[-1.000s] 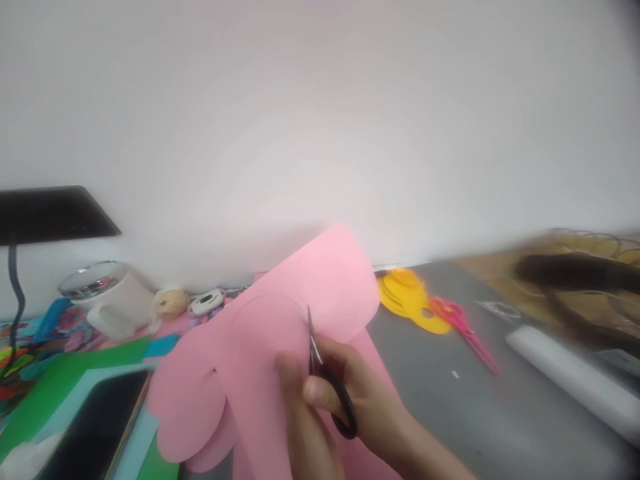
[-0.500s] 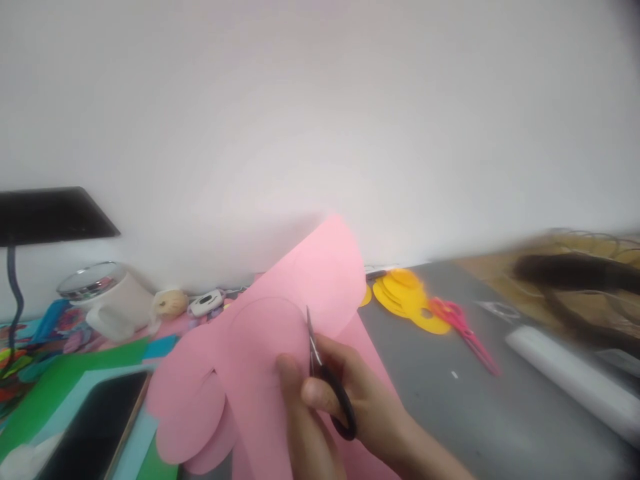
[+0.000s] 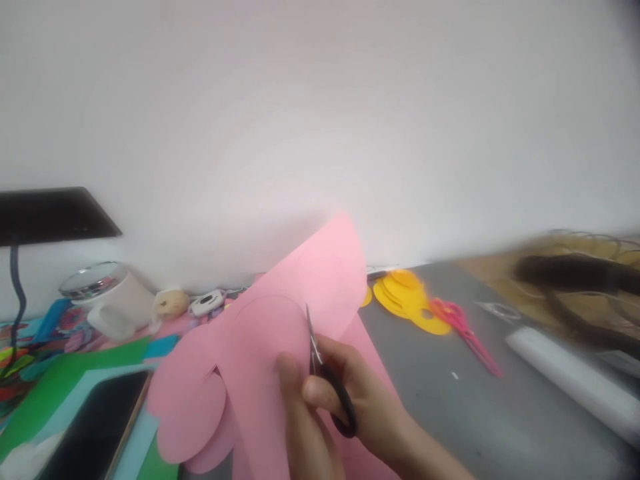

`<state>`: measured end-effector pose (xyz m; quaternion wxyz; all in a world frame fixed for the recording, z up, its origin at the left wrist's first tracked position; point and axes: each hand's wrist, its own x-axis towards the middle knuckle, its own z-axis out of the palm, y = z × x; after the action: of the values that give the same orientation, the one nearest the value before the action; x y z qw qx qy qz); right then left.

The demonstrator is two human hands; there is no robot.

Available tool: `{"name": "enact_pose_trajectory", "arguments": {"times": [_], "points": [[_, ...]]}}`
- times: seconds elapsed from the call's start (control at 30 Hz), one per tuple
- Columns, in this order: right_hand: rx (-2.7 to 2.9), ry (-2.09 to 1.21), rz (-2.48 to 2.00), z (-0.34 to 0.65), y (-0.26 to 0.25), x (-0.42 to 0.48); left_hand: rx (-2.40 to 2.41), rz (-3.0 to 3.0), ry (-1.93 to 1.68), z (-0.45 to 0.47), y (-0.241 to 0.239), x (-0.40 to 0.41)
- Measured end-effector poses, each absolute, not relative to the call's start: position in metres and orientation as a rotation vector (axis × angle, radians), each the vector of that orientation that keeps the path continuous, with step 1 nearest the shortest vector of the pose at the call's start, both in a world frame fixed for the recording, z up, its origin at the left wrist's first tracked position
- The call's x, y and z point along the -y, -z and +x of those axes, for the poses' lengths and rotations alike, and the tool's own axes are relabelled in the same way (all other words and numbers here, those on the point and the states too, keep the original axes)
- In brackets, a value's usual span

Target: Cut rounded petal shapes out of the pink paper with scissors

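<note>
My right hand [image 3: 357, 393] is closed round the black handles of a pair of scissors [image 3: 316, 353], whose blades point up and away into a sheet of pink paper [image 3: 265, 340]. A curved line is faintly drawn on that sheet, and the blades lie along its right side. The far part of the sheet bends up toward the wall. Just left of the scissors, my left hand [image 3: 305, 427] pinches the pink paper, thumb on top and fingers hidden beneath. Several cut pink paper rounds [image 3: 193, 420] lie to the left.
On the left are a phone [image 3: 97, 423], green paper [image 3: 47, 383] and a white lidded mug [image 3: 117, 310]. Yellow paper cutouts [image 3: 405, 303] and pink scissors [image 3: 467, 337] lie right of the sheet. A white roll [image 3: 565, 380] is further right, on the grey surface [image 3: 425, 400].
Almost nothing differs. The scissors and both hands hold nearly the same place, and the pink sheet's raised far end has shifted very slightly.
</note>
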<state>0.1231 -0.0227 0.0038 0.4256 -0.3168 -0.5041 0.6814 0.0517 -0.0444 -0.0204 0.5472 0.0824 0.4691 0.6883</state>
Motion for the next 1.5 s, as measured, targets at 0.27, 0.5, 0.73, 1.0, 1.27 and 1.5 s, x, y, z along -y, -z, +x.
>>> {"name": "enact_pose_trajectory", "arguments": {"times": [0.27,0.5,0.73,1.0,1.27,1.5], "points": [[1.257,-1.686,-0.791,0.124,-0.004,0.024,-1.073,0.160,-1.583,0.050,0.021,0.045],[1.260,-1.675,-0.809,0.123,-0.002,0.023,-1.032,0.153,-1.565,0.050,0.018,0.043],[1.259,-1.656,-0.816,0.123,0.000,0.023,-1.010,0.139,-1.548,0.048,0.019,0.043],[1.260,-1.658,-0.832,0.124,0.001,0.023,-0.999,0.173,-1.529,0.046,0.013,0.043],[1.268,-1.636,-0.860,0.124,0.000,0.021,-0.995,0.212,-1.486,0.042,0.017,0.041],[1.241,-1.653,-0.823,0.123,-0.001,0.022,-1.129,0.039,-1.487,0.047,-0.004,0.038]]}}
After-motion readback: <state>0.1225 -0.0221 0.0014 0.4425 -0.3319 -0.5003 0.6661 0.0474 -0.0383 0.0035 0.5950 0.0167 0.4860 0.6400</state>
